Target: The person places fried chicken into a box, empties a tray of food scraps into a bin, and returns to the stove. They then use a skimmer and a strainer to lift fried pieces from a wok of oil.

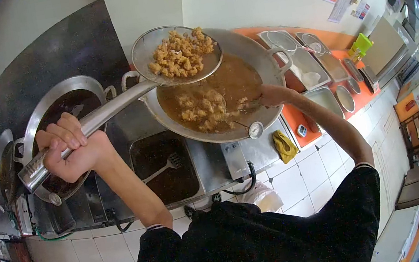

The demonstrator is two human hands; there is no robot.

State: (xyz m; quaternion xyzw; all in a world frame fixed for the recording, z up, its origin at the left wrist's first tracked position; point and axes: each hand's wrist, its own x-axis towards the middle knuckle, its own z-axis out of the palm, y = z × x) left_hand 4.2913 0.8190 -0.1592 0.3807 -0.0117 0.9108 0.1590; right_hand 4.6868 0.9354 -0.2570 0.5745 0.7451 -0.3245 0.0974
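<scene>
My left hand point(73, 146) is wrapped round the thick steel handle of a large mesh strainer point(143, 67). Golden fried pieces point(182, 54), like battered chicken bites, lie in the strainer, which is raised over the far left rim of a wide wok point(264, 60) of brown oil point(245, 77). More fried pieces point(201, 111) float in that oil. Closed at the wok's right side, my right hand point(272, 94) grips what looks like a small skimmer point(242, 105); its head is partly hidden among the pieces. A dial thermometer point(255, 130) sits at the near rim.
Another wok point(55, 94) of dark oil stands at left. Below it to the right, a slotted spatula point(163, 166) lies in a sunken oil tray point(196, 184). A yellow cloth point(285, 145) rests on the counter's front edge. Metal trays point(324, 97) and bowls line the orange counter point(302, 117).
</scene>
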